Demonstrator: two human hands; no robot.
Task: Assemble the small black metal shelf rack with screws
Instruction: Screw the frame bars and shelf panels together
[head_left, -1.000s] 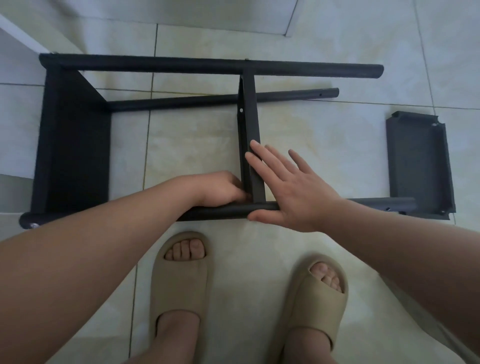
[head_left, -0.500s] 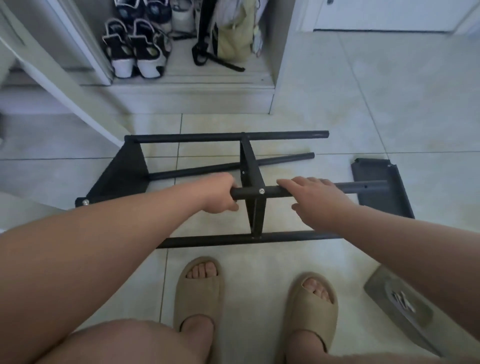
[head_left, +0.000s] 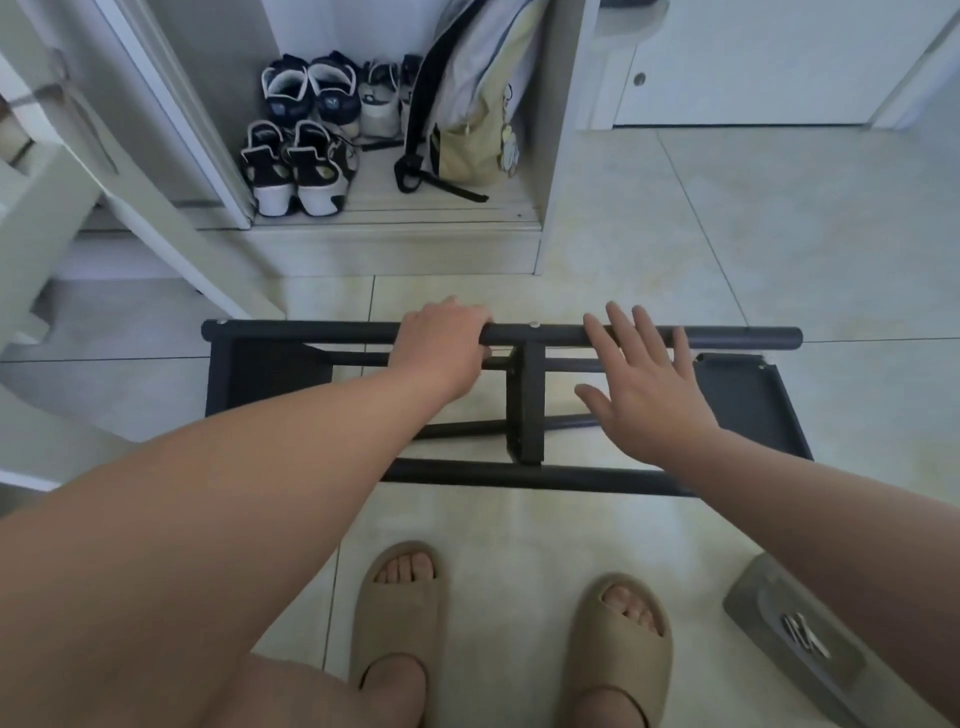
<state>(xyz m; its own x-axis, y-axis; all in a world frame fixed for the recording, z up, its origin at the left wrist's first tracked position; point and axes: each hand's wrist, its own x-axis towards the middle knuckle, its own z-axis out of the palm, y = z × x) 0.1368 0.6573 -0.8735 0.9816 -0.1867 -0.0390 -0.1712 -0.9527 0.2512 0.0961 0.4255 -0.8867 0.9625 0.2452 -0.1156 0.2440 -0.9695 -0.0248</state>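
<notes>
The black metal rack frame (head_left: 530, 410) lies on its side on the tiled floor in front of my feet. Its upper tube (head_left: 727, 336) runs left to right, with a shelf panel at the left end and a middle shelf joined by a screw. My left hand (head_left: 441, 340) grips the upper tube left of the middle shelf. My right hand (head_left: 641, 382) is spread with straight fingers over the tube to the right and holds nothing. A loose black shelf panel (head_left: 748, 405) lies on the floor at the right, partly behind my right arm.
A grey tray (head_left: 795, 639) with small metal parts lies on the floor at the lower right. Ahead stand a shoe niche with sneakers (head_left: 296, 166) and a backpack (head_left: 472, 104). A white slanted frame (head_left: 156, 208) stands at the left. My sandalled feet (head_left: 395, 613) are below the rack.
The rack has been rolled away from me, so the tube I hold now lies at the far top. My right hand let go of the tube and opened. The view tilted up.
</notes>
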